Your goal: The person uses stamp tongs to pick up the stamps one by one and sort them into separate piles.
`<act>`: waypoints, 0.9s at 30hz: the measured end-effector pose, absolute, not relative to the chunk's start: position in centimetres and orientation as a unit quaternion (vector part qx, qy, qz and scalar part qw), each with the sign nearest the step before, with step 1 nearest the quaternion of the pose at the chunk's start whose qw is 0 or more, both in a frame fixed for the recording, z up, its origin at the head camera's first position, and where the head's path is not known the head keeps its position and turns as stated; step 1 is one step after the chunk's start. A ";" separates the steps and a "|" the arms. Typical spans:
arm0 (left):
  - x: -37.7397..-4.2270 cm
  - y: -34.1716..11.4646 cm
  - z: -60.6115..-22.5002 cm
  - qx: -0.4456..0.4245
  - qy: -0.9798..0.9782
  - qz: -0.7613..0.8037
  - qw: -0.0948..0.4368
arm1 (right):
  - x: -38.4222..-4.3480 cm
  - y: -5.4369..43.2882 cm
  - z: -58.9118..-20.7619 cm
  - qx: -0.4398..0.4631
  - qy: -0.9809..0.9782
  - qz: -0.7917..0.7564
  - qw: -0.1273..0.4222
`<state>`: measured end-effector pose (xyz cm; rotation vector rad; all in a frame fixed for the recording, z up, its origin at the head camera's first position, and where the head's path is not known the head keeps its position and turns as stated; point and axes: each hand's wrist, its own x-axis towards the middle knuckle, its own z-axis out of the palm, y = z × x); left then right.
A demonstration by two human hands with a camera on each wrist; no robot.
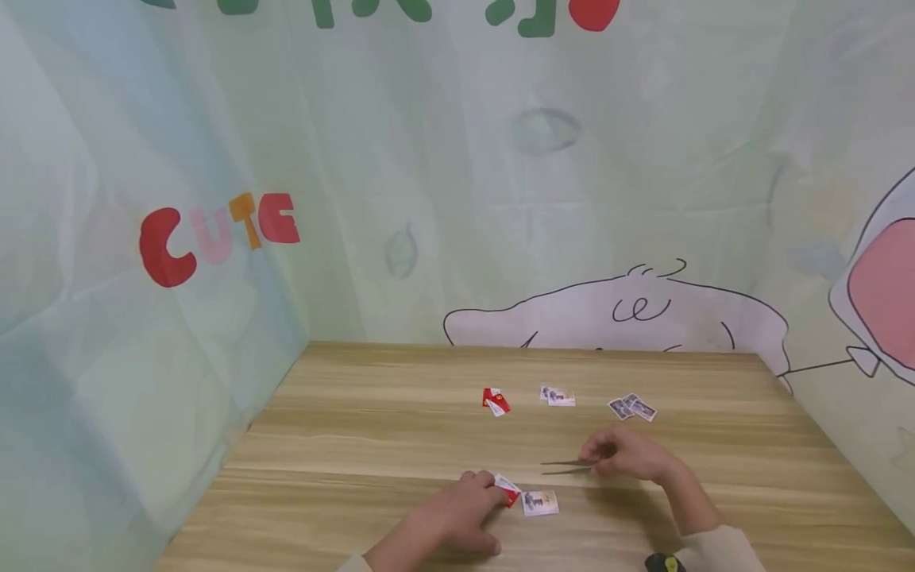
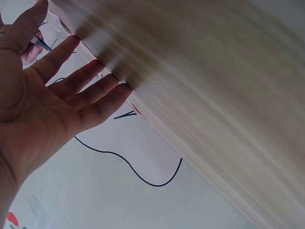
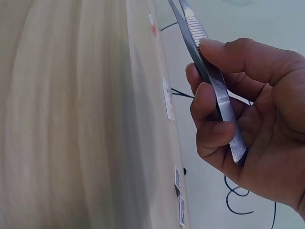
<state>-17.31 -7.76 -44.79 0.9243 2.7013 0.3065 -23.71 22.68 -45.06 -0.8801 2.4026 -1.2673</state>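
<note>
My right hand (image 1: 629,454) holds metal tweezers (image 3: 220,93) between thumb and curled fingers, their two tips apart and pointing left above the table. My left hand (image 1: 461,511) lies low over the table, its fingers fairly straight in the left wrist view and the fingertips (image 2: 125,89) at the tabletop. Those fingers overlap a red-and-white card (image 1: 509,496) and partly hide it. Just right of that card lies a pale printed card (image 1: 539,503). Nothing shows between the tweezer tips.
Farther back on the wooden table (image 1: 372,445) lie three small groups: red-and-white cards (image 1: 496,401), pale printed cards (image 1: 559,396) and dark picture cards (image 1: 632,407). A printed cloth (image 1: 429,159) hangs behind the table and along its sides.
</note>
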 end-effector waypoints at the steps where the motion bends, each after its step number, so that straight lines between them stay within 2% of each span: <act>1: -17.3 -7.8 -44.8 0.319 0.932 0.105 0.134 | -23.7 22.5 -45.1 -0.303 0.834 -0.438 0.143; 15: -17.2 -7.8 -44.8 0.328 0.933 0.096 0.112 | -23.7 19.8 -45.5 -0.331 0.839 -0.406 0.149; 27: -17.1 -7.8 -44.9 0.336 0.932 0.087 0.100 | -23.6 19.3 -46.1 -0.324 0.839 -0.404 0.168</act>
